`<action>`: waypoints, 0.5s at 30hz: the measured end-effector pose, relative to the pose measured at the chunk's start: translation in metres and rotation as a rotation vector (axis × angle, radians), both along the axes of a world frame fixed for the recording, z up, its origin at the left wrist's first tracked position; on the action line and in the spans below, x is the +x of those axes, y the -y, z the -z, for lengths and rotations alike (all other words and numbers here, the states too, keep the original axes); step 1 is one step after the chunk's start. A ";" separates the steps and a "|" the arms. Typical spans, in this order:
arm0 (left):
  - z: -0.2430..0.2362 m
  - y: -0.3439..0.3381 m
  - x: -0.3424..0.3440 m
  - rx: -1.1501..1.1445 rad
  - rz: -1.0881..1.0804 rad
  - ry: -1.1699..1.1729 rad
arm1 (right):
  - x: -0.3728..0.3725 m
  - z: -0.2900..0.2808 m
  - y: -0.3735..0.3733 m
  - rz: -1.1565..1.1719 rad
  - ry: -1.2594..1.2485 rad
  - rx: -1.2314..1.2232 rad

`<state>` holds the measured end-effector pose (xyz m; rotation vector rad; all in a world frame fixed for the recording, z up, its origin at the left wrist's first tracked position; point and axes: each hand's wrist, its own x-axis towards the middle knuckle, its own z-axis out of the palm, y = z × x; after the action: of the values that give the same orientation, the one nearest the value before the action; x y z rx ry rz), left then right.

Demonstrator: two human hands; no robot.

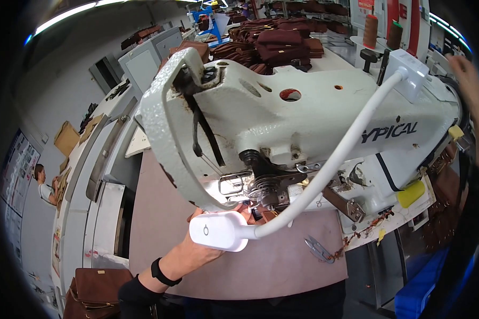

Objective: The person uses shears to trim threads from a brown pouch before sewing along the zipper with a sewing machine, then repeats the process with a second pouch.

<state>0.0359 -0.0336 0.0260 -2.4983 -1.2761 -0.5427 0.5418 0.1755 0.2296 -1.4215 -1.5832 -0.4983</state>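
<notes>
My left hand [199, 247] reaches under a white sewing machine [319, 114], largely hidden by a white lamp head [218, 229] on a curved arm [335, 162]. Its fingers curl by the presser foot beside a small brown leather piece [266, 216]; what they grip is unclear. At the far right my right hand [465, 80] has bent fingers on the machine's dark handwheel [457, 114]. Metal thread snips [319, 250] lie on the pinkish work board [175, 276], right of the lamp head.
Dark brown leather stacks [274, 45] fill the back bench. Thread cones [371, 34] stand right. Grey cabinets [141, 66] and benches line the left, where another person [45, 189] handles tan pieces. Brown bags [98, 290] lie lower left. A blue object [415, 284] is lower right.
</notes>
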 end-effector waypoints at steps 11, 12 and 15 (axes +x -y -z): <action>0.016 -0.010 -0.011 0.009 0.045 0.086 | 0.028 0.152 0.021 -0.227 -0.648 0.434; 0.017 -0.011 -0.012 -0.017 0.054 0.125 | 0.027 0.172 0.026 -0.218 -0.818 0.388; 0.016 -0.013 -0.011 0.032 0.015 0.040 | 0.054 0.168 0.023 -0.151 -0.720 0.255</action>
<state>0.0254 -0.0209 0.0099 -2.4849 -1.2536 -0.6148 0.5955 0.1529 0.0612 -1.0993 -0.9904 -0.0674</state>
